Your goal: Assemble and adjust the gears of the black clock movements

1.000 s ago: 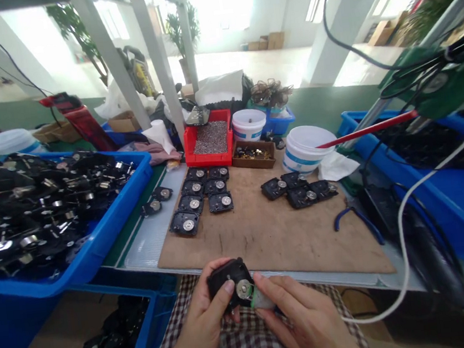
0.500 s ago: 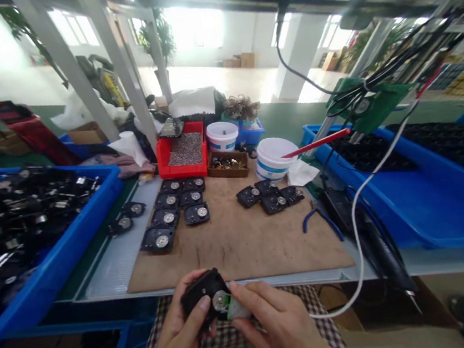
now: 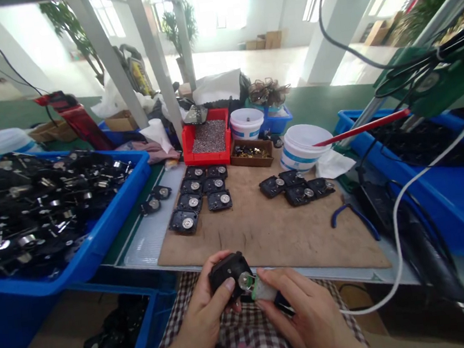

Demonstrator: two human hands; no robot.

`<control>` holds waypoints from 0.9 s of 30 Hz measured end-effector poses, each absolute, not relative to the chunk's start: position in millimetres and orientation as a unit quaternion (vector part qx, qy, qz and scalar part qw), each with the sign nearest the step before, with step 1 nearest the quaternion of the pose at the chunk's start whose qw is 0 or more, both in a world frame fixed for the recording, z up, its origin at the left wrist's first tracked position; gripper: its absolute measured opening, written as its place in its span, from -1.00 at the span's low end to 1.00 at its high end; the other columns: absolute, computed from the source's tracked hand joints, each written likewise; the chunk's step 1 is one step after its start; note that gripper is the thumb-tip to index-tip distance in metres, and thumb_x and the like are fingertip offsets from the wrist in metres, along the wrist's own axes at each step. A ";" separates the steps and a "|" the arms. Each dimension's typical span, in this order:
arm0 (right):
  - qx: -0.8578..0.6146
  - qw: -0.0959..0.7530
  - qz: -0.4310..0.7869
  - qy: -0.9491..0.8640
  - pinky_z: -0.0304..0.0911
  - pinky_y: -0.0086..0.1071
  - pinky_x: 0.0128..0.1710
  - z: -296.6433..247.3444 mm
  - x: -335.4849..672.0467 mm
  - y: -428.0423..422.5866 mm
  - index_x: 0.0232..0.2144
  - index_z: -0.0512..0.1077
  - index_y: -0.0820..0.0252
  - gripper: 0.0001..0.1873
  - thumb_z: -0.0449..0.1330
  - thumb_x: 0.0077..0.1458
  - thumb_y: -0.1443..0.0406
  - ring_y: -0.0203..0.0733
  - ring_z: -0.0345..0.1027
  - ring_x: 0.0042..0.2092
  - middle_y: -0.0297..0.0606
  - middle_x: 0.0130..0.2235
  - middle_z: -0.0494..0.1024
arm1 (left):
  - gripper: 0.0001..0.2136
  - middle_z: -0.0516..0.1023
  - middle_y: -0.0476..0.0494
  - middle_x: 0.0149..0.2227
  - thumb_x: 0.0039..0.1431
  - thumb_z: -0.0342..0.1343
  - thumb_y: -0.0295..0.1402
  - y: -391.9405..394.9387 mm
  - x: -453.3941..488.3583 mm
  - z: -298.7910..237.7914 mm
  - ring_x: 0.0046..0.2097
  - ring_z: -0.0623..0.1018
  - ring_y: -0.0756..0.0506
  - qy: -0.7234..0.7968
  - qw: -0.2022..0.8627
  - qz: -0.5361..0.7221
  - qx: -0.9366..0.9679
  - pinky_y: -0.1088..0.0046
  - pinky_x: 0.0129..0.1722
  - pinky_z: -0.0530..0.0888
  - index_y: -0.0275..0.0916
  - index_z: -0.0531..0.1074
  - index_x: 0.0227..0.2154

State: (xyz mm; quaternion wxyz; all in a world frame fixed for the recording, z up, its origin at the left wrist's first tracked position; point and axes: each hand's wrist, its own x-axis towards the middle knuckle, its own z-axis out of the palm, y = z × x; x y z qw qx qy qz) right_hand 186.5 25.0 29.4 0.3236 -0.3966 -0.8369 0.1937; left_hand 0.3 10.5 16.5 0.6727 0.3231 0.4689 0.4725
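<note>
Close to my lap, my left hand (image 3: 206,311) grips a black plastic motor housing (image 3: 229,274) with a silvery metal disc on its face, thumb across the front. My right hand (image 3: 307,302) pinches a small whitish handheld device (image 3: 265,289) with a green edge. Thin metal prongs on the device reach the disc's edge; whether they touch it, I cannot tell. A white cable (image 3: 398,255) runs from near my right hand up to the right. On the brown mat (image 3: 260,243), similar black housings (image 3: 193,202) lie in rows at the left, and several more (image 3: 300,193) are grouped at the right.
Blue bins hold black parts on the left (image 3: 92,234) and right (image 3: 433,212). Behind the mat stand a red bin (image 3: 190,155) of tiny metal pieces, a cardboard tray (image 3: 251,161) and white buckets (image 3: 303,157). Blue-handled pliers (image 3: 351,210) lie at the mat's right.
The view has swung left and down, so the scene sits further right in the picture. Both hands keep their hold, with the device still at the disc.
</note>
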 end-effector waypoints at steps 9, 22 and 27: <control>-0.392 0.317 0.201 -0.840 0.37 -0.31 -0.20 26.8 186.4 26.1 0.03 0.27 0.20 -0.71 0.05 0.26 0.37 -0.13 0.41 -0.16 -0.18 -0.17 0.50 | -0.65 0.40 -0.02 -0.20 0.22 0.07 -0.29 10.1 -0.6 13.5 -0.30 0.41 0.00 0.473 0.670 0.475 0.318 0.56 -0.40 0.41 -0.08 0.18 0.04; -0.477 0.245 0.489 -0.688 0.11 -0.46 -0.45 37.8 185.2 31.7 -0.50 0.34 0.15 -0.61 -0.06 0.32 0.15 -0.29 0.30 -0.48 -0.41 -0.54 0.42 | -0.61 0.42 -0.03 -0.17 0.17 0.12 -0.29 12.4 2.2 13.2 -0.25 0.45 -0.02 0.489 0.668 0.468 0.309 0.51 -0.28 0.44 -0.07 0.19 0.04; -0.481 0.237 0.493 -0.685 0.11 -0.44 -0.45 35.3 185.4 31.8 -0.49 0.34 0.15 -0.59 -0.08 0.32 0.13 -0.27 0.30 -0.49 -0.41 -0.56 0.40 | -0.63 0.44 -0.03 -0.15 0.18 0.11 -0.29 11.9 4.4 15.6 -0.29 0.44 0.00 0.492 0.669 0.461 0.312 0.51 -0.28 0.43 -0.08 0.21 0.03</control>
